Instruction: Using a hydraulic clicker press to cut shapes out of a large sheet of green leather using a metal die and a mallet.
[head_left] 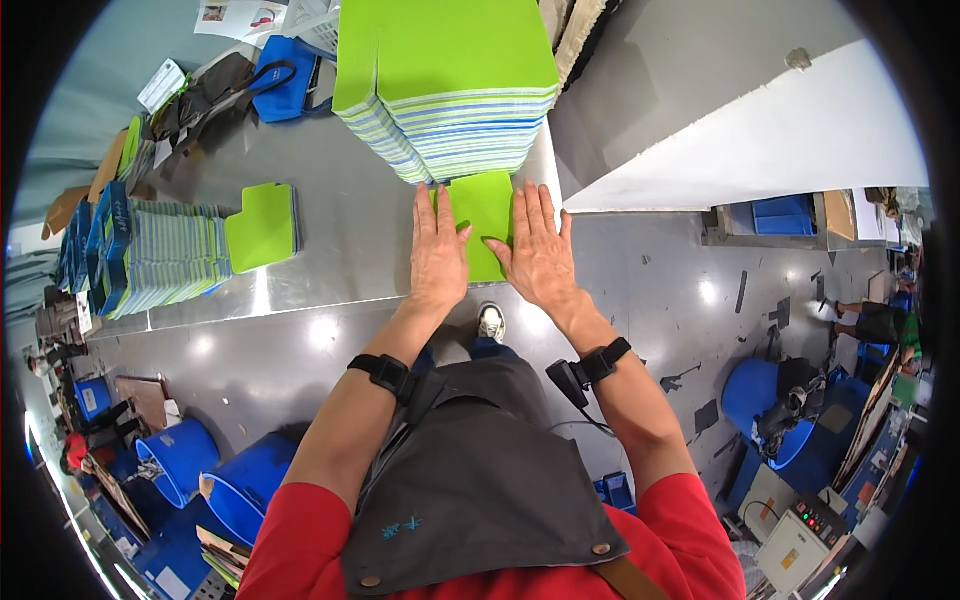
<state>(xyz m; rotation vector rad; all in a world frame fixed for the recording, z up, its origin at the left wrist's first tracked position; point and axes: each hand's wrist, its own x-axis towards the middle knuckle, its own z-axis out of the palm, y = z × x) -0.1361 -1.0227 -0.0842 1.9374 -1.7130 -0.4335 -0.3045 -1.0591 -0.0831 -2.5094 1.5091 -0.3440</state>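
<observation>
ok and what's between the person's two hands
In the head view, a flat lime-green piece lies between the left hand and right hand, in front of the tall layered stack. Whether it is one layer or several is unclear.

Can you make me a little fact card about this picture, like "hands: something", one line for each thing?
Left hand: flat, at the left side of the green piece
Right hand: flat, at its right side
Thumbs: pointing inward
Wrists: a black band on each
Beyond the hands: tall stacks, green on top, striped sides
Left on the table: a striped pile
Behind that pile: a blue bag
Lower left: blue bins
</observation>
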